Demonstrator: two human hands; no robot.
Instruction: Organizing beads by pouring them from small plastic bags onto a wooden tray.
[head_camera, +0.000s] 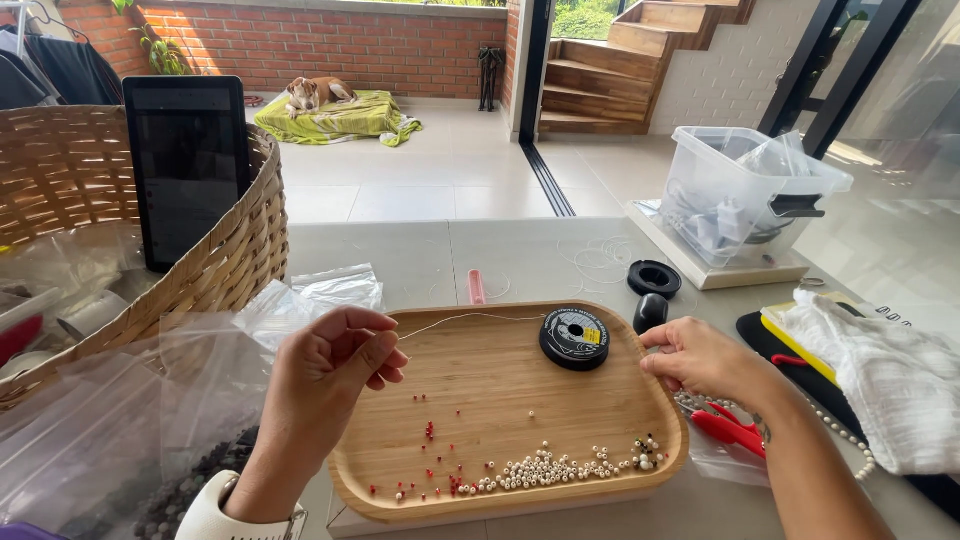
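Observation:
My left hand (335, 360) hovers over the left side of a wooden tray (480, 375), its fingers pinched on a thin pale thread (465, 317). The thread runs right to a black spool (575, 337) standing on the tray's far right. My right hand (695, 358) rests at the tray's right rim, fingers curled; what it holds is too small to tell. Several white beads (545, 470) and small red beads (430, 432) lie scattered along the tray's near edge.
A wicker basket (235, 250) with a dark tablet (188, 165) leaning on it stands left, above clear plastic bags (310, 295). Red scissors (730, 428), a white cloth (880, 365), a clear plastic box (745, 190), a black ring (654, 277) and a pink tube (477, 287) lie right and behind. A dog (315, 95) rests far back.

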